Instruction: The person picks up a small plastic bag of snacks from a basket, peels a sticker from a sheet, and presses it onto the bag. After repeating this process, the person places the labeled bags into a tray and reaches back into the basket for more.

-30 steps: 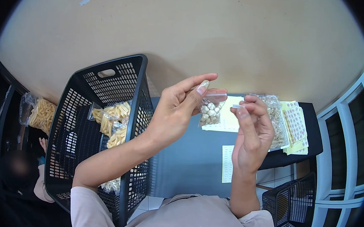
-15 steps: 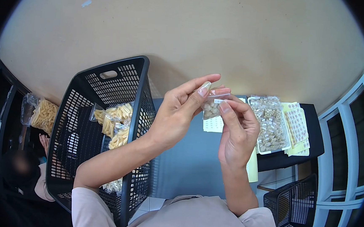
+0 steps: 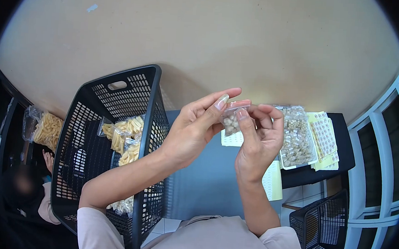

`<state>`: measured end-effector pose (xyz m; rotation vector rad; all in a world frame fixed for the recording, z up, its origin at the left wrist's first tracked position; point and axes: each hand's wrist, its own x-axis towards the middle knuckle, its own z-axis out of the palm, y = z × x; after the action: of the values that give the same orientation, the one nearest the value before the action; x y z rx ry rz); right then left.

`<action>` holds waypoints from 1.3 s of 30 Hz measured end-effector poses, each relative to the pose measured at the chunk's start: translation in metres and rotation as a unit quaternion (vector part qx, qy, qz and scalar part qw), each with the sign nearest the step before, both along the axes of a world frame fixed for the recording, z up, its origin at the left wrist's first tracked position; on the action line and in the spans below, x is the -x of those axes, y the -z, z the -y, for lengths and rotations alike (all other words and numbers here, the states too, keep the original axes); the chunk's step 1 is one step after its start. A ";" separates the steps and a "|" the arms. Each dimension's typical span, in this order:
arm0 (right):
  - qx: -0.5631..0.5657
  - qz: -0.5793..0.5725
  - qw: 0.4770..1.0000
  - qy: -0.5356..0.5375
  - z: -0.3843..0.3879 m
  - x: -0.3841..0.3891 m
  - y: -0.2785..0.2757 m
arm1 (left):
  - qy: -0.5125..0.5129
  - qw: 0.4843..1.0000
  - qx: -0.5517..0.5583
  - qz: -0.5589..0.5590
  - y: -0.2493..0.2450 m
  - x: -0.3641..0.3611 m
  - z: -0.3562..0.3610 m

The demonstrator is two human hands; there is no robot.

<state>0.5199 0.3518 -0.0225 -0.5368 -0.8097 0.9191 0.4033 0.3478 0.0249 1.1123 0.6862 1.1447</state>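
Observation:
Between my two hands is a small clear zip bag (image 3: 230, 123) filled with pale round pieces. My left hand (image 3: 194, 129) pinches its upper left edge, the thumb in front and the fingers behind. The thumb of my right hand (image 3: 257, 144) presses on the front of the bag near its top right, with that hand's other fingers curled. A white label seen on the bag before is now hidden, seemingly under this thumb. Below the bag, partly covered, lies a white label sheet (image 3: 232, 139) on the grey table (image 3: 200, 180).
At left, a tall black crate (image 3: 150, 135) holds bags of pale yellow strips (image 3: 127, 131). To the right sit a white tray (image 3: 298, 164) of small filled bags and yellow sticker sheets (image 3: 323, 138). Another person's hand (image 3: 48, 160) shows far left; a black chair (image 3: 319, 225) stands lower right.
My right thumb has moved up and slightly left over the white label on the bag. The right fingers have lifted a little. My left hand keeps its pinch.

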 end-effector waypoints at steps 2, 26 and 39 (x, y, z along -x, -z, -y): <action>0.000 -0.016 1.000 -0.026 0.000 -0.002 -0.004 | -0.002 1.000 -0.009 -0.004 -0.002 0.000 0.000; 0.037 0.044 0.985 -0.160 0.011 -0.049 -0.013 | -0.050 0.946 -0.239 -0.214 0.005 0.004 0.000; 0.012 0.171 0.968 -0.184 0.007 -0.069 -0.001 | 0.019 0.933 -0.225 -0.279 0.002 0.005 0.003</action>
<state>0.5885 0.3443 -0.0220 -0.5856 -1.2410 1.1946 0.3980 0.3452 0.0231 1.8747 0.8516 0.9749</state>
